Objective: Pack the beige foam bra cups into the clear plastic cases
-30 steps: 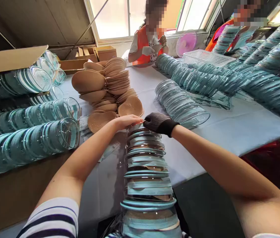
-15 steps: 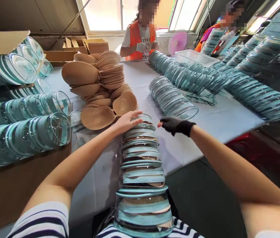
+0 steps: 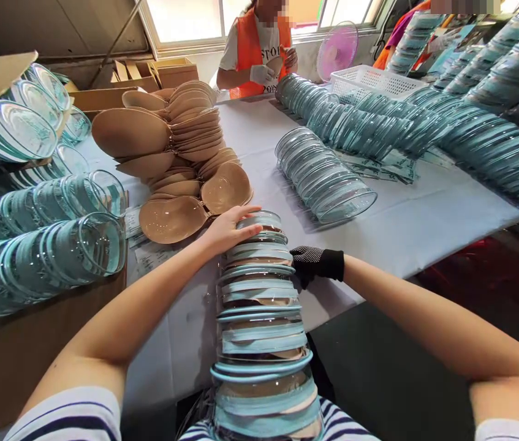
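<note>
A long stack of nested clear plastic containers, with pale blue bands and brown pieces showing through, runs from my lap across the table edge. My bare left hand grips the far end of this stack from the left, thumb and fingers spread over its side. At the stack's right side is my right hand in a black dotted glove; its fingertips are hidden by the stack. Just beyond my left hand lies a pile of brown bra cups, the nearest pair with shiny hollows facing up.
More clear containers lie nested on the white table; longer rows stretch behind. At left, container rows lie by cardboard. A co-worker in an orange vest sits across, near a white basket and pink fan.
My right hand has moved left and slightly down, from apart to the stack's right side. My left hand stays at the stack's far end. The view has shifted a little.
</note>
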{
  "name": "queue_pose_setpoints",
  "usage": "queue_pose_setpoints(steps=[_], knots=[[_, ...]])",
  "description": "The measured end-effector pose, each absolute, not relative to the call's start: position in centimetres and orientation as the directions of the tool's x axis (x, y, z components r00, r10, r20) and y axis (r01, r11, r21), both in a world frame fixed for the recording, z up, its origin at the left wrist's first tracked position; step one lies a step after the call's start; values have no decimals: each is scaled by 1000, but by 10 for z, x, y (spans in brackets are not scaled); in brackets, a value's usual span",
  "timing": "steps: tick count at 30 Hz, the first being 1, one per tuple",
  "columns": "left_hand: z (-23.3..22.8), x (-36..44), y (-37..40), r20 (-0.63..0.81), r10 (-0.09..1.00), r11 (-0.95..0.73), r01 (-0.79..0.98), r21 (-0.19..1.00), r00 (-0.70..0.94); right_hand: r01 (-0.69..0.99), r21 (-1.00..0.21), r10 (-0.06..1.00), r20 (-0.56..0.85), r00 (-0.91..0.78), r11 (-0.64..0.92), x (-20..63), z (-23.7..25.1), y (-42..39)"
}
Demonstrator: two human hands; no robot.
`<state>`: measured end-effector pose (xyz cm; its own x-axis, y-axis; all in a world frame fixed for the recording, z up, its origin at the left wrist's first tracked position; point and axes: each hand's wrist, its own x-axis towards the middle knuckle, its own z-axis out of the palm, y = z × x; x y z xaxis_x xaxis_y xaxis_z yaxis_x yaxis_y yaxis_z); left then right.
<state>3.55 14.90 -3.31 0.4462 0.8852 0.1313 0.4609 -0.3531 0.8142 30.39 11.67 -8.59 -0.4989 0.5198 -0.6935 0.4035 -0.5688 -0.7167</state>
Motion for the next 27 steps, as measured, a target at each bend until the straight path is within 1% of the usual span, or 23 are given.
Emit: queue_pose_setpoints(steps=[2,4,6,7,8,9,11,12,14,16,19,21,22,25,27], knots=[[-30,36,149,111,887,-342,477,809,448,346,-763,615,-645,-453,-546,304,-73,110],[-25,37,150,87,886,-334,498,800,455,312,-824,716,-566,-407,-473,305,-50,111],[-21,38,150,62,881,-332,520,787,468,359,-868,811,-467,-352,-344,307,-27,120],[-20,39,151,48,880,-326,527,785,472,416,-861,833,-443,-330,-293,308,-19,125],[-20,38,151,36,882,-314,529,788,471,479,-834,833,-454,-317,-272,309,-16,129],[-21,38,151,26,885,-299,525,797,465,530,-798,812,-497,-307,-288,309,-16,131],[-25,36,152,25,894,-272,498,823,447,560,-732,709,-625,-326,-388,309,-29,130],[-28,35,153,36,897,-270,482,834,440,531,-721,650,-668,-362,-446,309,-39,127],[-33,34,154,64,896,-282,452,846,439,435,-728,572,-685,-450,-530,308,-59,120],[-35,33,155,72,890,-287,432,855,449,368,-734,532,-672,-515,-570,306,-74,114],[-34,33,155,49,884,-273,427,862,465,366,-719,490,-680,-545,-591,303,-84,112],[-31,32,154,34,886,-262,439,859,462,355,-725,502,-674,-542,-590,303,-86,111],[-31,32,154,27,888,-257,445,858,460,331,-742,529,-655,-539,-582,304,-85,110],[-30,30,153,-7,885,-233,456,859,466,209,-832,646,-535,-545,-513,307,-72,104],[-29,30,154,-39,877,-214,462,861,479,186,-876,694,-469,-546,-446,307,-54,101]])
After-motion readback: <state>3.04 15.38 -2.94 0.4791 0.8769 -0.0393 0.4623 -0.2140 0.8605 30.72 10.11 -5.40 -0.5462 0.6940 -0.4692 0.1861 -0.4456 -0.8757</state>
